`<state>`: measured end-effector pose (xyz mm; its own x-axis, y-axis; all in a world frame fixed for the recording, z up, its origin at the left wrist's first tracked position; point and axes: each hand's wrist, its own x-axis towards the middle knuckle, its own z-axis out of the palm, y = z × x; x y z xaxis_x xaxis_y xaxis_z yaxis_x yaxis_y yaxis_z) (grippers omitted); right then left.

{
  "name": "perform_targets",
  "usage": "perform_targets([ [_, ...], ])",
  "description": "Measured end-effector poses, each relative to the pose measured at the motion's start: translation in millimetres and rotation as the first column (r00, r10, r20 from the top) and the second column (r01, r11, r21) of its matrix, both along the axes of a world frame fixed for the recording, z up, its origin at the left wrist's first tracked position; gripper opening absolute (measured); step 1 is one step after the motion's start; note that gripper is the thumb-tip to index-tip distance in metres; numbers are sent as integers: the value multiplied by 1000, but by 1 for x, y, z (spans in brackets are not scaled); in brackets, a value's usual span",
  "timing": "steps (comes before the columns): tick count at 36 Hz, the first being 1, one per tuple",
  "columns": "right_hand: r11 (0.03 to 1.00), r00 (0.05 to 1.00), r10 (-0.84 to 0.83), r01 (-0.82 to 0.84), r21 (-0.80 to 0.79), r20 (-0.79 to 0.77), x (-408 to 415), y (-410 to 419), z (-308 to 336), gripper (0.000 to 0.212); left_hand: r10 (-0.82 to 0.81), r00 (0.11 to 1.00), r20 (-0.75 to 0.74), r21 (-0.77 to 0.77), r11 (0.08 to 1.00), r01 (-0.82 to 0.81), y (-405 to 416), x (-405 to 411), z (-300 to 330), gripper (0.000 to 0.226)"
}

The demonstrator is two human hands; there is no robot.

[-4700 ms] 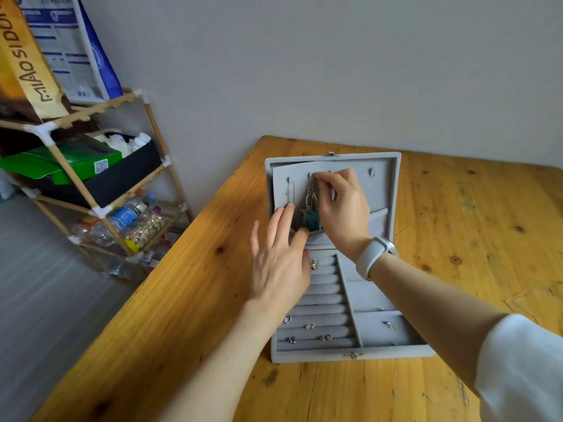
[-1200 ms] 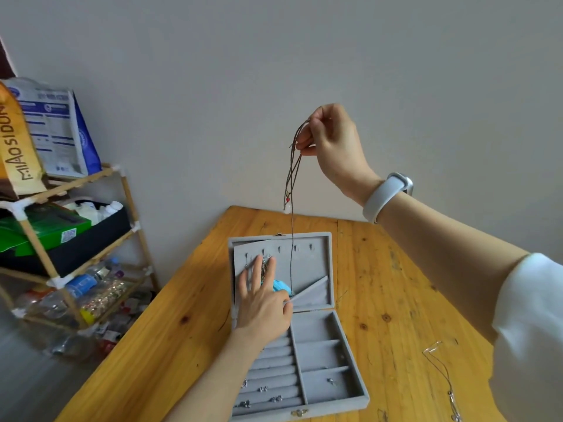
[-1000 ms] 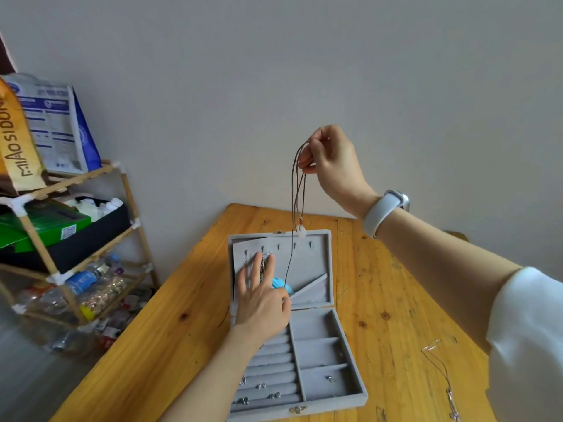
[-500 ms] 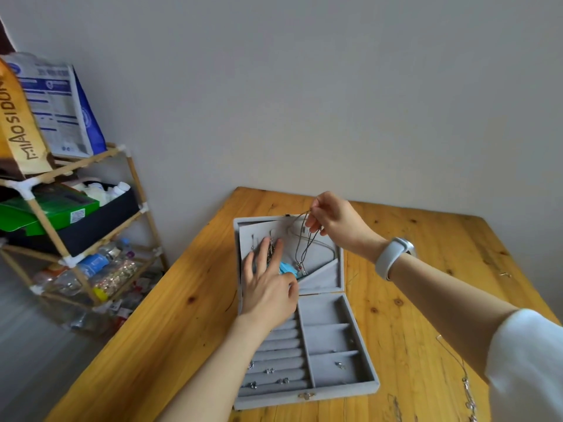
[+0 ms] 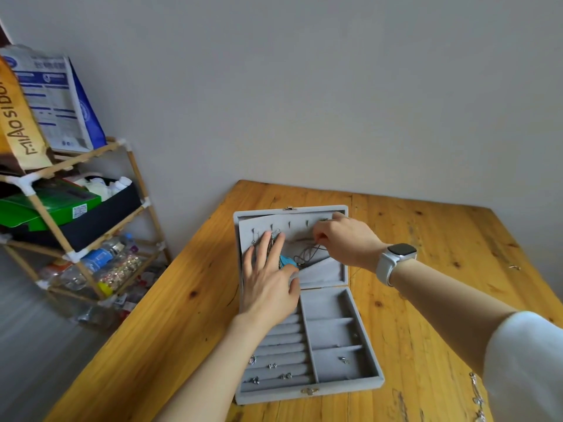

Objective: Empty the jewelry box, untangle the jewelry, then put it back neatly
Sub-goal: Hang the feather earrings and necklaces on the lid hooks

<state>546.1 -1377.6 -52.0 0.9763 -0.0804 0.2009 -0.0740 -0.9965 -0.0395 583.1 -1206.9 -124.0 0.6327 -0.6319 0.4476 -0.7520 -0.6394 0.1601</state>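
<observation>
A grey velvet jewelry box (image 5: 350,388) lies wide open on the wooden table (image 5: 426,300). My left hand (image 5: 268,278) presses flat on the lid's inner panel, fingers straight, over hanging earrings and a turquoise pendant (image 5: 286,261). My right hand (image 5: 347,240) pinches a dark cord necklace (image 5: 307,254) that coils on the lid panel above its pocket. Several small rings and studs (image 5: 274,365) sit in the ring rolls at the box's front left. One small stud (image 5: 343,359) lies in a right compartment.
A silver chain (image 5: 475,394) lies on the table at the lower right. A small metal piece (image 5: 515,266) sits near the right edge. Left of the table stands a bamboo shelf (image 5: 61,236) with boxes, bottles and bags. A grey wall runs behind.
My right hand has come down from high above the box to the lid, and the cord necklace now coils on the panel. The left hand stays pressed on the lid.
</observation>
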Motion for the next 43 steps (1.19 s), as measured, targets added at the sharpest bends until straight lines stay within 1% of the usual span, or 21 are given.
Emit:
perform_targets([
  [1,998,1000,21,-21,53,4,1,1,0,16,4,1000,4,-27,1000,-4,0,1,-1,24],
  [3,986,997,40,-50,156,64,1,2,1,17,12,1000,15,-96,995,-10,0,3,-3,21],
  [6,948,983,24,-81,308,184,4,3,3,17,38,999,6,-200,979,-36,-4,3,-2,17],
  [8,915,974,10,-100,391,225,6,5,3,15,53,999,9,-280,959,-48,-8,2,-1,8],
  [9,900,969,10,-116,419,247,7,5,2,15,63,998,8,-317,947,-58,-10,1,0,7],
  [11,878,960,12,-144,456,278,7,7,1,17,106,994,4,-369,924,-97,-14,-2,4,19],
  [14,860,961,11,-149,489,275,7,7,-1,19,160,987,6,-446,884,-141,-19,-4,12,29],
  [16,838,961,8,-157,522,276,7,7,-3,19,144,990,3,-474,872,-125,-22,-6,19,33],
  [19,808,953,-3,-175,563,302,5,4,-5,16,150,985,80,-497,863,-90,-27,-7,22,30],
  [21,806,948,-20,-172,567,317,4,2,-7,13,142,986,86,-508,858,-79,-30,-6,23,23],
  [23,826,942,-33,-163,540,334,4,1,-9,9,148,987,69,-527,845,-90,-33,-2,22,16],
  [25,868,934,-40,-145,476,356,3,1,-12,7,159,986,46,-561,821,-106,-35,2,20,11],
  [28,916,916,-60,-108,387,397,2,1,-19,11,183,982,39,-586,800,-126,-34,10,21,4],
  [31,925,887,-132,-51,377,443,3,5,-25,12,245,968,51,-575,800,-172,-35,17,22,10],
  [36,925,796,-266,51,378,544,13,21,-27,12,368,928,57,-539,794,-282,-39,21,26,14],
  [39,926,755,-301,85,369,583,20,27,-28,15,392,918,59,-530,791,-304,-41,22,28,17],
  [43,923,719,-328,106,369,613,27,29,-32,12,399,915,59,-532,788,-309,-43,25,28,19],
])
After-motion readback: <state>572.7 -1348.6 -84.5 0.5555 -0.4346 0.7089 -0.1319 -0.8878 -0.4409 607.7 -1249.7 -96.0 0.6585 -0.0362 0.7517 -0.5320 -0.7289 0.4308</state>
